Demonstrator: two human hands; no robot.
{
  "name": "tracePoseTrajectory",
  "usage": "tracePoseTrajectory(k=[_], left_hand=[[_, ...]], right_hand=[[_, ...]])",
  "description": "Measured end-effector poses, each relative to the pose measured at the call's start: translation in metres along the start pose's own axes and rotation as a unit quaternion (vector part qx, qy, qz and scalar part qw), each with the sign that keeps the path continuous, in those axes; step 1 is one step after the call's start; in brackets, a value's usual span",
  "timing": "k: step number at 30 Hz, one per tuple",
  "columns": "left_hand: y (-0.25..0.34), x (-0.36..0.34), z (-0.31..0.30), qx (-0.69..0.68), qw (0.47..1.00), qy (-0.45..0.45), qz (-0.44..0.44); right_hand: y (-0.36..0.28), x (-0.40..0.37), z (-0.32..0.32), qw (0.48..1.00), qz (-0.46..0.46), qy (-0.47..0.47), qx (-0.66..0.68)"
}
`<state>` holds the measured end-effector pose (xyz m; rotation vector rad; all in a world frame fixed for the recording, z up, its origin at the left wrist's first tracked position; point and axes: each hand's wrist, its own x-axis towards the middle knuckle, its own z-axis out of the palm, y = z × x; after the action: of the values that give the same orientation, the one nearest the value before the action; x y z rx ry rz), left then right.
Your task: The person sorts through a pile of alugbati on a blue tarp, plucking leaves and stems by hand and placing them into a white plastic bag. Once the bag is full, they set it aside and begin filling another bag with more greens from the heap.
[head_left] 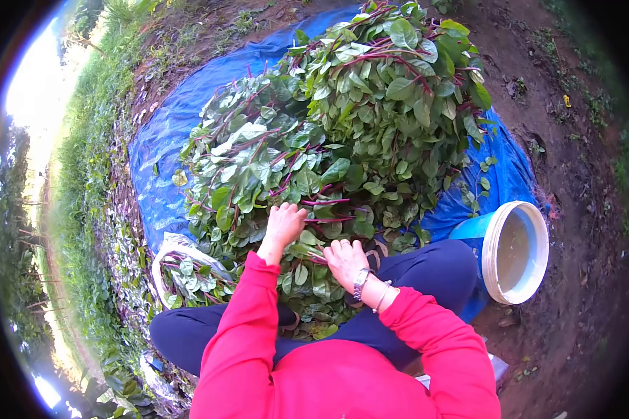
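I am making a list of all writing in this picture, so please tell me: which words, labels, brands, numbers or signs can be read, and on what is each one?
None: no text can be read in this view.
Silver wristwatch: any marks on its dial are too small to read.
Bucket, blue tarpaulin: no lettering can be made out.
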<state>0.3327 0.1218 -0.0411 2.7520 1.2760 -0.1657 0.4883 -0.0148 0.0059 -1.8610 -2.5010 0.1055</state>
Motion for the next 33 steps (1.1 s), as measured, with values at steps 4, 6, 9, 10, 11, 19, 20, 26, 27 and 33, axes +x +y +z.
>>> tracePoseTrajectory(k=[4, 6, 9, 10, 11, 19, 20, 26, 27, 33], left_hand=[[-0.002, -0.016, 0.007, -0.012, 0.995, 0.095, 0.024], [0.000, -0.014, 0.021, -0.022, 0.994, 0.104, 0.025], [0.003, -0.013, 0.030, 0.006, 1.000, 0.014, -0.003], [0.004, -0.013, 0.024, -0.014, 1.000, 0.010, -0.010], [0.004, -0.015, 0.016, -0.043, 0.999, 0.021, -0.013], [-0.035, -0.045, -0.057, -0.495, 0.827, -0.265, -0.011], [-0.036, -0.038, -0.052, -0.494, 0.827, -0.266, -0.010], [-0.016, -0.003, 0.015, -0.042, 0.997, 0.063, -0.027], [-0.015, 0.000, 0.018, -0.044, 0.996, 0.067, -0.026], [-0.013, 0.006, 0.014, 0.070, 0.997, 0.023, -0.002]], right_hand=[[0.000, -0.001, 0.002, 0.997, -0.024, -0.060, 0.035], [-0.002, -0.003, 0.002, 0.994, -0.059, -0.086, 0.032], [-0.003, -0.001, 0.000, 0.992, -0.074, -0.089, 0.042], [-0.002, 0.001, -0.005, 0.990, -0.076, -0.104, 0.054], [-0.001, 0.001, -0.006, 0.990, -0.075, -0.106, 0.058], [0.001, 0.010, -0.016, 0.968, -0.028, -0.164, 0.190], [-0.001, 0.009, -0.013, 0.968, -0.026, -0.163, 0.191], [-0.004, 0.007, -0.007, 0.982, -0.018, -0.089, 0.163], [-0.004, 0.006, -0.006, 0.983, -0.016, -0.088, 0.159], [-0.002, 0.002, -0.004, 0.986, -0.013, -0.102, 0.134]])
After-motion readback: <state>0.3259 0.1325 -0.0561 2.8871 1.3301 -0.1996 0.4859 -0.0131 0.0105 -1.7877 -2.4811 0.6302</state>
